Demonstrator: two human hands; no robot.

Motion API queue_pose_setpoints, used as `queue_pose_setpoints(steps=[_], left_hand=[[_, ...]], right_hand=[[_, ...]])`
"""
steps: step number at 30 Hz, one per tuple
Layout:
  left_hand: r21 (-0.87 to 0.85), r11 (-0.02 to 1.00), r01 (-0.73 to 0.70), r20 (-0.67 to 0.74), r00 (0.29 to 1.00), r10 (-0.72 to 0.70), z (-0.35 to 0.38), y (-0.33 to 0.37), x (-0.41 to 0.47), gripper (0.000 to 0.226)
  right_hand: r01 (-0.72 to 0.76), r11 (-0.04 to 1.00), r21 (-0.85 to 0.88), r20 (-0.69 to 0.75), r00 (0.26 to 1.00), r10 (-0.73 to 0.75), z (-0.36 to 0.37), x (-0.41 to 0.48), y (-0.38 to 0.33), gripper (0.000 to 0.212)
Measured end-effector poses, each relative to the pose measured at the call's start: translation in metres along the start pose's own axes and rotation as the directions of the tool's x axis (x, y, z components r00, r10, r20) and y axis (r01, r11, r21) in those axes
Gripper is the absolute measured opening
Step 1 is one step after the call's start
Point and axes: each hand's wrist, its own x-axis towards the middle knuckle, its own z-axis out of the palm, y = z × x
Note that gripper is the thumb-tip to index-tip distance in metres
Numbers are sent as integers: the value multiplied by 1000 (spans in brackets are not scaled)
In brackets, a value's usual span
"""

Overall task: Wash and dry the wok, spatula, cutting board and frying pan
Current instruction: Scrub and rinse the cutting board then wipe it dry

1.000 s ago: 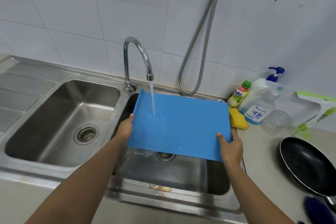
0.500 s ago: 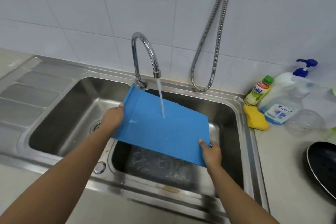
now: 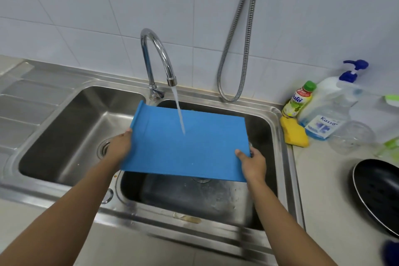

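Head view: left hand (image 3: 119, 147) & right hand (image 3: 252, 163) gripped cutting board (image 3: 187, 151) at 9 & 3 o'clock. Slow tilting would've spread tap water (image 3: 180, 114) across it.

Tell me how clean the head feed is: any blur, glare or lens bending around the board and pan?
Head view: even, soft light with no hard shadows; the cutting board is sharp and glare-free; bright highlights sit on the faucet and the sink rim; wide-angle bending bows the tile lines and the sink's edges; the frying pan at the right edge is soft and cropped.
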Motion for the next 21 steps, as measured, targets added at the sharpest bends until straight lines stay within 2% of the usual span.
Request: queue_pose_setpoints(steps=[2,5,9,11,15,21], left_hand=[[-92,995,38,40,999,-35,14,-1,-8,57],[-219,969,115,134,987,-87,37,-10,-9,62],[-303,920,250,254,951,-175,72,-22,1,65],[-286,921,264,283,942,-182,81,-9,-17,66],[-217,960,175,255,960,-117,99,1,-27,58],[-67,996,-53,179,982,64,82,19,-16,56]], right_hand=[[31,999,-28,-39,999,-33,-17,-2,-9,39],[65,994,-87,-87,994,-73,-39,-3,-18,34],[97,981,-169,-172,977,-126,-59,1,-31,43],[112,972,-209,-200,967,-154,-67,3,-33,44],[119,961,-250,-231,957,-178,-80,5,-35,41],[44,987,-152,-230,970,-78,-73,-2,-13,39]])
